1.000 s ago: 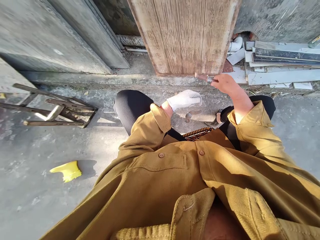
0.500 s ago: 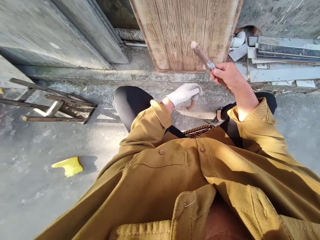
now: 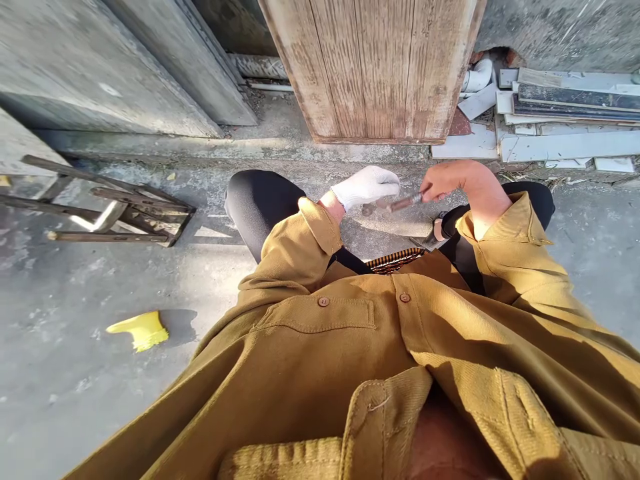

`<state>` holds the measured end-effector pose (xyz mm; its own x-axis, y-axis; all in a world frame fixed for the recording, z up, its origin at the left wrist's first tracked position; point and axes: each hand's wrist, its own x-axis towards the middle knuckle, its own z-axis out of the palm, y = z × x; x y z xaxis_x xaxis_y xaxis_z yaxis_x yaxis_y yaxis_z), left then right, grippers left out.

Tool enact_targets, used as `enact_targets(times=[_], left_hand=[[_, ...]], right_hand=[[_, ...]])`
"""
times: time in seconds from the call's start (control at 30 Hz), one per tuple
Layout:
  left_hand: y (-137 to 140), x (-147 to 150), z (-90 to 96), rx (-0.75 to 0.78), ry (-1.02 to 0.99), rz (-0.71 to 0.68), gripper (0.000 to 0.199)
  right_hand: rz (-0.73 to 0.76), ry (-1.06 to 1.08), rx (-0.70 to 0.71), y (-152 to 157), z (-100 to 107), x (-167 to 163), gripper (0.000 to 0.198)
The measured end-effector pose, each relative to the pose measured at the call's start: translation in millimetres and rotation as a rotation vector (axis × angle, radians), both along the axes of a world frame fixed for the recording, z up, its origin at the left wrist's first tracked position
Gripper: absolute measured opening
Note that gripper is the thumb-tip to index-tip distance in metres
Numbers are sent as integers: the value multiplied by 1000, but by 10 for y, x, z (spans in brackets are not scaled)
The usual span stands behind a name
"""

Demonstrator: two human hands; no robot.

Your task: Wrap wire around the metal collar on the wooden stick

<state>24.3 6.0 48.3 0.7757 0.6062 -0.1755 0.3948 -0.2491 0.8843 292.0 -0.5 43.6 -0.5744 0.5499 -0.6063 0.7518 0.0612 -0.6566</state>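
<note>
My left hand (image 3: 367, 186) wears a white knitted glove and is closed, fingers curled downward. What it grips is hidden beneath the glove. My bare right hand (image 3: 447, 180) is wrapped around a brown wooden stick (image 3: 404, 202) with a wire binding near the grip. The stick points left and its far end, smeared by motion, reaches close under the gloved fingers. I cannot tell whether it touches anything there. Below both hands lies a pale, rounded, elongated thing (image 3: 393, 225) on the concrete floor, between my knees.
A wooden panel (image 3: 373, 73) leans ahead of me. Stacked board strips (image 3: 565, 127) and a white pipe (image 3: 480, 77) are at right. A wooden frame (image 3: 130, 207) lies left, with a yellow boot-shaped piece (image 3: 143, 330) on the floor (image 3: 60, 380) nearer me.
My right hand has swung the wooden stick down from its raised position in front of the panel to beside the gloved hand. My left hand has stayed nearly in place.
</note>
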Motion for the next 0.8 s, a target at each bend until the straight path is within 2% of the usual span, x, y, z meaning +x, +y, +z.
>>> enact_targets(times=[0.07, 0.1, 0.17, 0.23, 0.3, 0.37, 0.43, 0.5, 0.6, 0.7, 0.8], left_hand=[[12, -27, -18, -69, -12, 9, 14], [21, -32, -40, -103, -25, 29, 13], [49, -20, -106, -157, -80, 102, 14], [79, 17, -178, -191, -167, 167, 18], [96, 65, -228, -197, -230, 139, 20], [93, 103, -244, -158, -232, 76, 16], [75, 118, -234, -46, -152, 65, 16], [58, 108, -221, 139, 4, 74, 21], [67, 72, -245, 366, 302, 25, 45], [124, 54, -331, 396, 520, -60, 54], [194, 53, -431, 390, 572, -33, 49]], right_hand=[[153, 25, -140, -69, 191, -79, 30], [148, 102, -130, -95, 274, -111, 27], [11, 273, -19, -131, 387, -154, 25], [-211, 429, 127, -157, 428, -182, 28], [-373, 536, 209, -180, 416, -216, 31], [-464, 596, 236, -195, 382, -267, 30], [-527, 617, 256, -201, 346, -324, 28], [-582, 642, 279, -200, 321, -368, 28], [-607, 696, 296, -196, 316, -398, 33], [-602, 729, 316, -187, 341, -391, 43], [-662, 810, 344, -166, 388, -338, 54]])
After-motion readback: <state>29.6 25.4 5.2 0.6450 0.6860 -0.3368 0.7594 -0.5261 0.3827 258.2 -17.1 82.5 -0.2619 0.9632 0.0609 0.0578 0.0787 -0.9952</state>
